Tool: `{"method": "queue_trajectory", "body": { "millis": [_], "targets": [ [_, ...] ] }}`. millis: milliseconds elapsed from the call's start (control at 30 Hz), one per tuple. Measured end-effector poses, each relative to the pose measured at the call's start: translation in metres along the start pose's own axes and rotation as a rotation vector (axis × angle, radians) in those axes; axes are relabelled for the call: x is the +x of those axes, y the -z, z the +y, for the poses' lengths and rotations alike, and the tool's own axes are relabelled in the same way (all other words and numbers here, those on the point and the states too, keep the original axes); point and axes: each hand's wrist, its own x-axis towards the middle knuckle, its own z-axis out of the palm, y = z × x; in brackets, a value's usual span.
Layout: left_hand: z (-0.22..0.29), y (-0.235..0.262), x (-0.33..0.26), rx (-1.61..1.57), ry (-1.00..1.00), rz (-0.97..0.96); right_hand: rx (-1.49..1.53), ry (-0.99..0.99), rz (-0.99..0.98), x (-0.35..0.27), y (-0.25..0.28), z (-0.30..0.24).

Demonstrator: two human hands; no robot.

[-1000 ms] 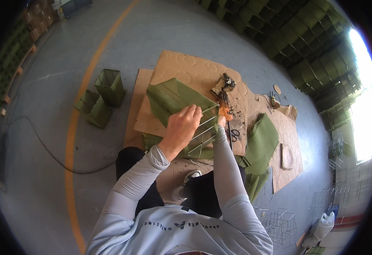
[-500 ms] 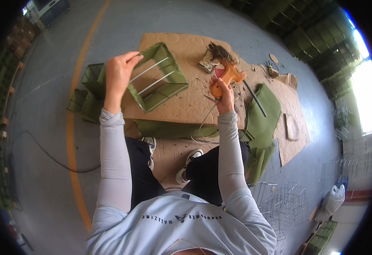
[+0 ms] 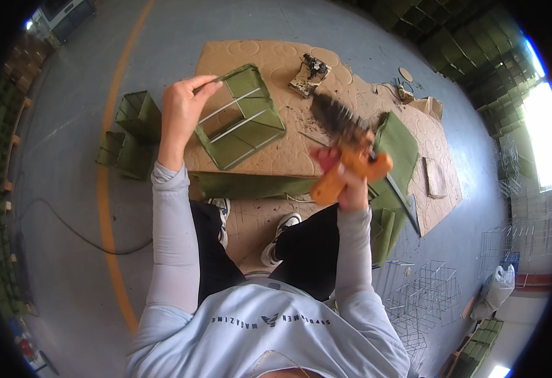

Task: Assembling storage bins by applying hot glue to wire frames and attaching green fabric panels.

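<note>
My left hand (image 3: pixel 181 113) pinches the upper left rim of an open green fabric box (image 3: pixel 260 135), fingers closed on its edge. Pale metal rods cross the box's open middle, and it stands tilted on a cardboard-topped work surface (image 3: pixel 282 165). In my right hand (image 3: pixel 353 194) is an orange glue gun (image 3: pixel 329 186) with a red trigger, my fingers wrapped round its handle. Its dark, crusted front points up and away to the left, blurred by motion. The gun is to the right of the box, apart from it.
A blackened block (image 3: pixel 309 77) rests on the cardboard's far part. Green fabric sheets (image 3: pixel 397 142) and a dark strip (image 3: pixel 403 203) lie to the right. Green boxes (image 3: pixel 138 120) stand on the floor at left. Wire frames (image 3: pixel 424 293) are at lower right.
My right hand has pulled the glue gun toward me and to the right, away from the blackened block. My left hand keeps its hold on the box, which has shifted slightly.
</note>
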Motion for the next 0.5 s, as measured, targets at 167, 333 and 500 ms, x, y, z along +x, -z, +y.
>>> {"method": "queue_trajectory", "body": {
  "millis": [167, 333, 500],
  "targets": [
    [0.013, 0.001, -0.014, -0.007, -0.003, -0.018, -0.093, -0.217, 0.09, -0.072, -0.024, 0.02],
    [0.019, -0.003, -0.022, 0.001, -0.083, -0.019, -0.344, -0.317, 0.107, -0.088, -0.041, 0.023],
    [0.022, 0.005, -0.026, 0.017, 0.014, -0.09, -0.424, -0.389, 0.052, -0.089, -0.056, 0.023]
  ]
}}
